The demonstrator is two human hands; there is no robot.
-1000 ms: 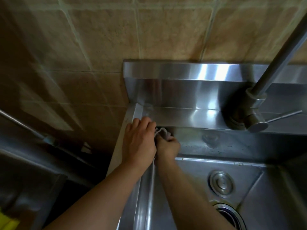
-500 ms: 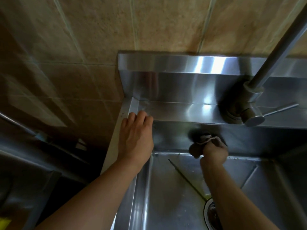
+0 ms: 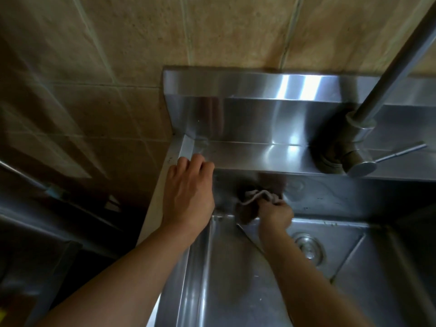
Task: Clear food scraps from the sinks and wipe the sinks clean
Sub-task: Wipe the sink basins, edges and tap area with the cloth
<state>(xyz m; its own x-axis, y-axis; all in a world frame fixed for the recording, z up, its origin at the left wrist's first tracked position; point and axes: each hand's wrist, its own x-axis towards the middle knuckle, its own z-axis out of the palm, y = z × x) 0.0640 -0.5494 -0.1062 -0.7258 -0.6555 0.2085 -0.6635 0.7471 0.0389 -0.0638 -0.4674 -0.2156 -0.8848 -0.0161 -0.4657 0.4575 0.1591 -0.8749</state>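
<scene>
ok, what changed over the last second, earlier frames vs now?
The right hand, gripping the crumpled grey cloth, swept right along the stainless steel sink's back wall, then returned partway left. The left hand stayed resting on the sink's left rim; the steel faucet is unmoved.

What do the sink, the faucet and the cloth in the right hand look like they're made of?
Sink: looks like brushed stainless steel, grey with streaky highlights and folded edges.
Faucet: metal, apparently satin steel or similar, duller than the sink's backsplash.
Cloth: soft woven fabric, pale and crumpled, bunched in the right hand; fibre type cannot be told.
</scene>
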